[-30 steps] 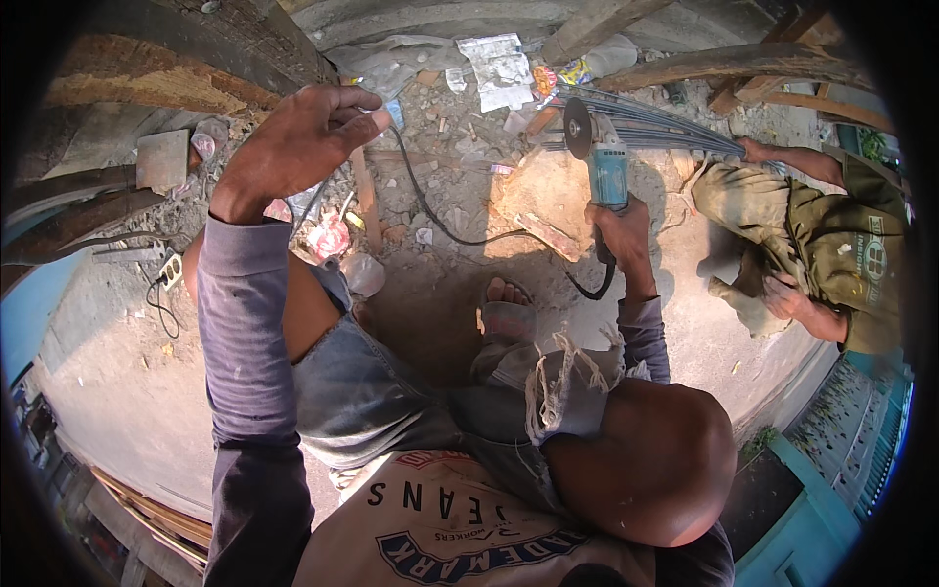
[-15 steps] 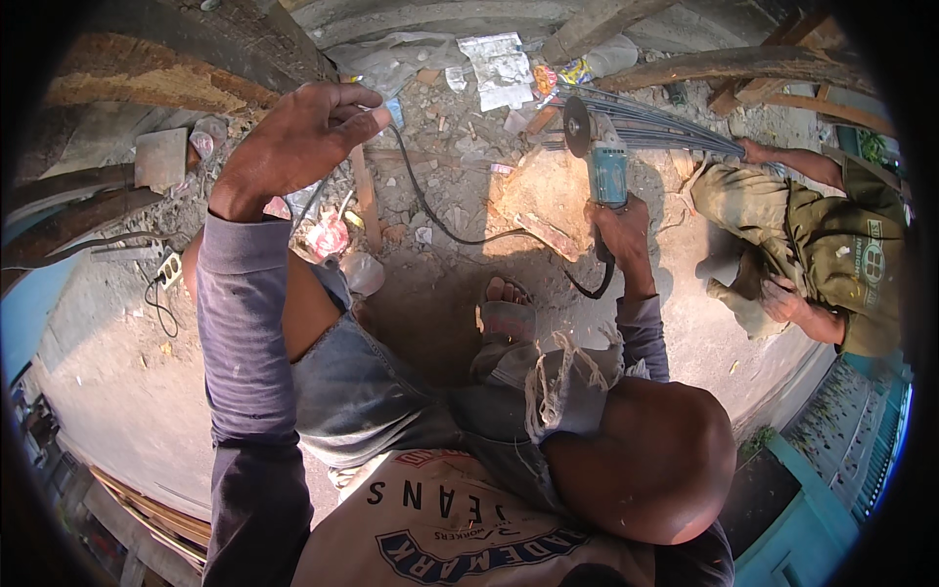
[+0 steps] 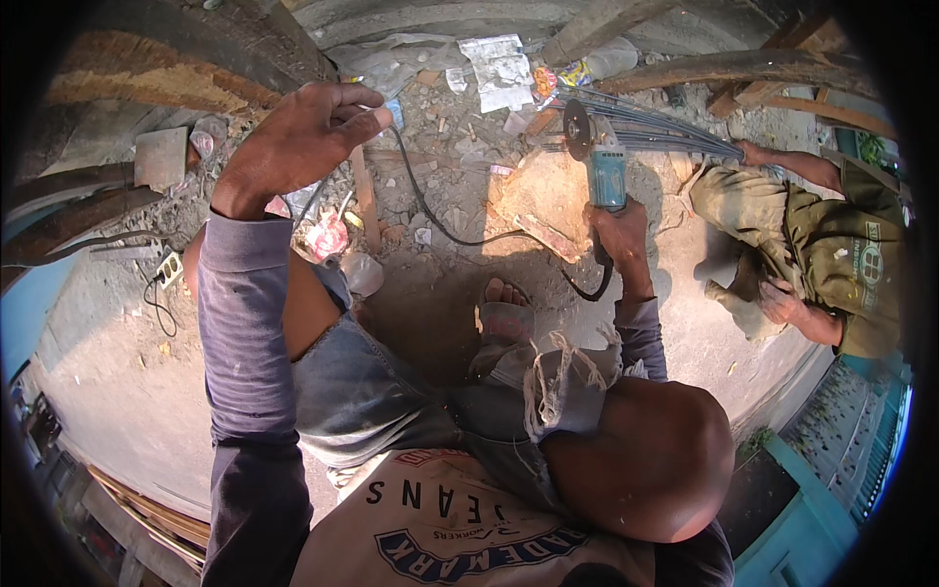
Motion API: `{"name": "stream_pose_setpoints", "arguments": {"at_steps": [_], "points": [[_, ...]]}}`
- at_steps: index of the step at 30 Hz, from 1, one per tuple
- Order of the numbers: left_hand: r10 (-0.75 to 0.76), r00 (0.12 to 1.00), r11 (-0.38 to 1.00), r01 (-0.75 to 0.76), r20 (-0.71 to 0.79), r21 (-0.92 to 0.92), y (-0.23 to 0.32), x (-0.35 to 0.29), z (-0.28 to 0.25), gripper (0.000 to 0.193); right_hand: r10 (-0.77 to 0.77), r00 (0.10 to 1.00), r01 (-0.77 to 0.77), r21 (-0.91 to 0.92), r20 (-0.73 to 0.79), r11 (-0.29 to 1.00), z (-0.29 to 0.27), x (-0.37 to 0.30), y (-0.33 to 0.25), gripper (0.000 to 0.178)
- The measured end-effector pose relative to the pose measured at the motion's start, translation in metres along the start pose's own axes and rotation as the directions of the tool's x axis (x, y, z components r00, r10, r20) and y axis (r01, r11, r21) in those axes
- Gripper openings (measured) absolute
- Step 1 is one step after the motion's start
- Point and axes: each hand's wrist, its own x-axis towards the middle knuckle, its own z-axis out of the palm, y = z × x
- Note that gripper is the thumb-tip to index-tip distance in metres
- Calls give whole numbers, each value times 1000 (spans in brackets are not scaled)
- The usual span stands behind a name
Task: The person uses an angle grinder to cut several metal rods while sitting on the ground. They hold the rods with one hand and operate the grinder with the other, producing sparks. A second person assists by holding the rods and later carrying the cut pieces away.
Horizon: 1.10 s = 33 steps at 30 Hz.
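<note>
My right hand is closed round the body of a teal angle grinder, held upright with its dark cutting disc at the far end. The disc is beside a bundle of thin metal rods; I cannot tell whether they touch. A black power cord loops from the grinder toward the left. My left hand is raised at the far left, thumb and forefinger apart, with nothing seen between them. Below the rods lies a sunlit wooden board, with a small wood strip at its near edge.
At the right, another person's hand is on the rods' ends, and their other hand rests near their lap. A power strip lies at the left. Wooden beams cross the back, above rubble, a crumpled paper sheet and wrappers.
The grinder in my right hand has tilted very slightly. My left hand and the other person's hands look almost the same as before.
</note>
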Motion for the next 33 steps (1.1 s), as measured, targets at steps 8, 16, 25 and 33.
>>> {"name": "stream_pose_setpoints", "arguments": {"at_steps": [8, 16, 25, 33], "points": [[1, 1000, 1000, -1, -6, 24, 1, 1, 0, 68, 61, 998, -61, -5, 10, 998, -1, 0, -3, 27], [-41, 999, 999, 41, -11, 21, 4, -2, -2, 64, 36, 999, -36, -16, 8, 999, 0, -4, -4, 29], [-33, 999, 999, 33, -14, 0, 3, -2, -1, 65, 43, 999, -43, 22, 21, 999, -1, 1, 6, 30], [-22, 1000, 1000, 22, -16, 7, 6, -5, -1, 65, 39, 999, -40, 15, 26, 999, -4, -2, -9, 33]]}}
